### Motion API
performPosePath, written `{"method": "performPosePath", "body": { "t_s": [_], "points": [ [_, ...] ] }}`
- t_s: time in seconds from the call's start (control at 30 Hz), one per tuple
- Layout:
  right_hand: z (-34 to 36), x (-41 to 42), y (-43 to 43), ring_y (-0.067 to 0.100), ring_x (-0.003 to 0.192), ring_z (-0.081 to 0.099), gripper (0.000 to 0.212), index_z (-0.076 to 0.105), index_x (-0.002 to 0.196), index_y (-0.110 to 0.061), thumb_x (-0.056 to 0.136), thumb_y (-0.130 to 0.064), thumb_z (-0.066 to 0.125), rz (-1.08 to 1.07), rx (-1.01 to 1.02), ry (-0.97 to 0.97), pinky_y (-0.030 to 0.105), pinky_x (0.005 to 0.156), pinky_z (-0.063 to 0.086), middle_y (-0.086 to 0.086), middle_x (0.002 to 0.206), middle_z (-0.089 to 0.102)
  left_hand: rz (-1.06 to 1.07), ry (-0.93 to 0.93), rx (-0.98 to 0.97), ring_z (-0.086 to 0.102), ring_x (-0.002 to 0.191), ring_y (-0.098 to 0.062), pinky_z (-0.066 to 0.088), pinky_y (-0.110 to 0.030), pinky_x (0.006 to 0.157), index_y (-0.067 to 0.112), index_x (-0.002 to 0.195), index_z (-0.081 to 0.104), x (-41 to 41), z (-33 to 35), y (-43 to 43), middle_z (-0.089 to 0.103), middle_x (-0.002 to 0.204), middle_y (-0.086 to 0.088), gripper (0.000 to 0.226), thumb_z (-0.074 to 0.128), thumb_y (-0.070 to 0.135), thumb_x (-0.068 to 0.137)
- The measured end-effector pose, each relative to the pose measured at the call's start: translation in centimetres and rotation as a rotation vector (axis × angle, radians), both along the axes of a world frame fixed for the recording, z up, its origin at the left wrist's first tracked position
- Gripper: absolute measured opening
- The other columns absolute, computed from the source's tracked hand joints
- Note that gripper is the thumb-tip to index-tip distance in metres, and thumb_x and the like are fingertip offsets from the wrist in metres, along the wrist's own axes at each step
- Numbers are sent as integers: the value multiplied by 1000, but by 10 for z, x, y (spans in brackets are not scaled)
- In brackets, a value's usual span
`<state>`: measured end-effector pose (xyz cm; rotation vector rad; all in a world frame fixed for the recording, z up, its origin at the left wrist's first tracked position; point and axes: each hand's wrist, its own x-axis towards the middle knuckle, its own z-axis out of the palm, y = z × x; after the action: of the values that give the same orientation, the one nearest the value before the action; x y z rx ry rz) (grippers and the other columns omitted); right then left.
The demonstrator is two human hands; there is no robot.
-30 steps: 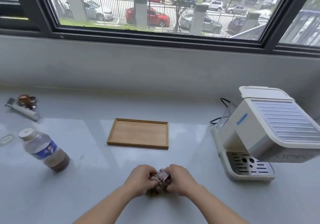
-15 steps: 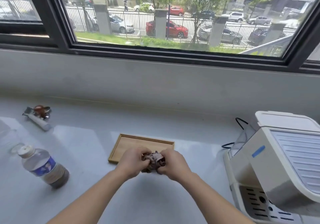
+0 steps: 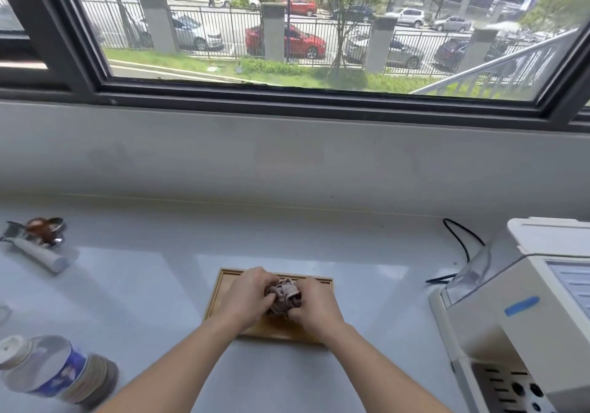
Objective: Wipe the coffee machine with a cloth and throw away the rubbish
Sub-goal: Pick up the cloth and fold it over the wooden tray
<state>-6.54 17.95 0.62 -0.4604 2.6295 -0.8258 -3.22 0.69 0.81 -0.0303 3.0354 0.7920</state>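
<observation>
coffee nook by street window (image 3: 319,29), grey counter (image 3: 159,285) below it, coffee machine (image 3: 526,316) right, portafilter (image 3: 38,240) left

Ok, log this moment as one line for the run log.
state: cloth bunched | left hand: grips cloth | right hand: grips cloth | cloth: over wooden tray | coffee machine: not touched

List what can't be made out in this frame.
Head view only:
- cloth: bunched between the left hand and right hand. Fingers cover most of it, so its full shape and any contact with the wooden tray are hidden.
- coffee machine: cut off by the right and bottom edges.
- bottle: blurred, label unreadable.
</observation>
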Motion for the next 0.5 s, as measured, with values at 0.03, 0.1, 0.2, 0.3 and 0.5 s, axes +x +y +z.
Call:
{"method": "performPosePath", "body": {
  "t_s": [0.03, 0.1, 0.2, 0.3, 0.5],
  "points": [
    [-2, -1, -1, 22, 80, 63, 21, 51, 73, -28, 65, -23, 69, 1, 7, 1, 28, 55, 36, -7, 77, 60, -6, -3, 0, 59, 96, -19, 45, -30, 79, 25, 105, 70, -1, -3, -1, 62, 94, 3, 25, 63, 22, 82],
    [-6, -3, -3, 25, 88, 64, 20, 59, 84, -22, 67, -26, 69, 6, 39, 14, 30, 63, 44, -2, 89, 66, -9, -10, 7, 59, 98, -19, 45, -31, 81, 24, 106, 71, -2, -9, -3, 64, 96, 2, 26, 63, 22, 81],
    [-11, -6, -6, 27, 95, 63, 29, 63, 97, -20, 70, -28, 69, 14, 84, 28, 31, 70, 46, 4, 103, 66, -3, -27, 11, 58, 100, -18, 46, -30, 83, 25, 110, 71, -5, -14, -6, 65, 100, 3, 30, 64, 24, 81],
    [-14, -8, -6, 28, 98, 62, 30, 63, 102, -23, 72, -28, 69, 26, 114, 28, 29, 70, 42, 4, 107, 62, -7, -37, 12, 58, 101, -17, 46, -31, 83, 28, 108, 70, -6, -20, -9, 63, 99, 6, 28, 64, 26, 81],
    [-22, -11, -5, 30, 105, 58, 45, 59, 119, -30, 75, -29, 69, 64, 197, 13, 33, 82, 48, 6, 114, 53, 1, -81, 57, 60, 96, -13, 46, -30, 80, 35, 110, 69, -1, -28, -11, 65, 100, 8, 29, 62, 30, 82]
  ]
}}
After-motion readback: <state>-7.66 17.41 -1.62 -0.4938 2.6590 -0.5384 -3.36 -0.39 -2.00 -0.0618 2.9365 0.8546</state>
